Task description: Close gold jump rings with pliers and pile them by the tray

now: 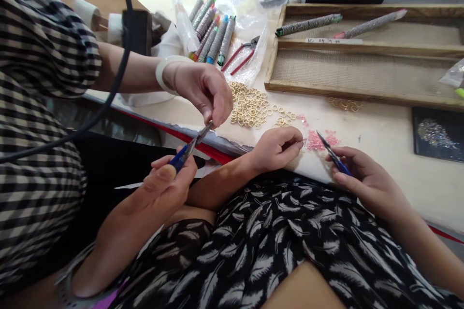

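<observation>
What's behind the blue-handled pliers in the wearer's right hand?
Behind the blue-handled pliers, held in the right hand, small pink pieces and pale tabletop show. What the pliers and fingers directly cover cannot be seen; more pink pieces could be hidden there.

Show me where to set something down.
Bare tabletop lies between the pink pieces and black pad; the wooden tray has room in its near compartment, left of the plastic bag. It's crowded around the gold rings and red-handled pliers.
</observation>
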The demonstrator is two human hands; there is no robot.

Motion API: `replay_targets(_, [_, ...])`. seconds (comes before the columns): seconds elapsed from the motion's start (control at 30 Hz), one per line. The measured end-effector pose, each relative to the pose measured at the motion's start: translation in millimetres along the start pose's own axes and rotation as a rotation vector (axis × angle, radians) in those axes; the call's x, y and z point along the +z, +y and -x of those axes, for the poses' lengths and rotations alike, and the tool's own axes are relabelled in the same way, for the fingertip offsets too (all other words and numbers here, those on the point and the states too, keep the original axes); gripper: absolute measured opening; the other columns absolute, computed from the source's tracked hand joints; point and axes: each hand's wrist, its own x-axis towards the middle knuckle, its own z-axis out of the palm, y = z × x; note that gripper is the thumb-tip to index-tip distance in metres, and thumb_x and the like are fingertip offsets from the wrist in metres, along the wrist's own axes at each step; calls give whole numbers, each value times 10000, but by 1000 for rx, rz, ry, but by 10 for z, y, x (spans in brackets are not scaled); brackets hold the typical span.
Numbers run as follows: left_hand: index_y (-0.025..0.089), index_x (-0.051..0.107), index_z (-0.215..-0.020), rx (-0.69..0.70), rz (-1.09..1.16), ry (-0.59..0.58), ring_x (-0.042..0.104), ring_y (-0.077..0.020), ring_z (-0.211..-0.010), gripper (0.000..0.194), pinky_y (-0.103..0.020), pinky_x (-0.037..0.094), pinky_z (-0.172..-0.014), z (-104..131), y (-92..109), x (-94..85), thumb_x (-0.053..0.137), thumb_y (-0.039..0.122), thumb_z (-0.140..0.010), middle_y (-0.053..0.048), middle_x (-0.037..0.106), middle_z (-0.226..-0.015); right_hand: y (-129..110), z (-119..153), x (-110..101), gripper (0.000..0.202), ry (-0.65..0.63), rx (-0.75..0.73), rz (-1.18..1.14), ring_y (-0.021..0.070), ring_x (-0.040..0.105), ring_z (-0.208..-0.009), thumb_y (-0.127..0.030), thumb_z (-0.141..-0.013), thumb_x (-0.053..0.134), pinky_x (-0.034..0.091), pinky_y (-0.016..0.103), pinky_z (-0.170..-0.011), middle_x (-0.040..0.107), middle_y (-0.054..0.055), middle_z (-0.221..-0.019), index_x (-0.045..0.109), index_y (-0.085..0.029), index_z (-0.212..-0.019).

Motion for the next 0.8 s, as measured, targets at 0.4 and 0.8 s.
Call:
replay_targets(0.4, [201, 594, -838, 12, -11, 11, 487, -86, -613, 120, -234, 426, -607, -31, 69, -36, 571, 177, -953, 49, 585, -695, 3, -3, 28, 428, 58, -7, -81, 259, 789, -984, -493, -859, 891, 665, 364, -822, 833, 60, -1137, 765, -326, -1232])
replay_targets(0.8, [179, 677, -1035, -140, -511, -202, 722, -224, -886, 209, -348, 504, -782, -604, 344, -7, 468, 173, -1042, -80, 784, -969, -8, 25, 121, 326, 294, -16, -510, 193, 611, -739, -534, -871, 857, 525, 342, -573, 718, 29, -1073, 782, -388, -1152])
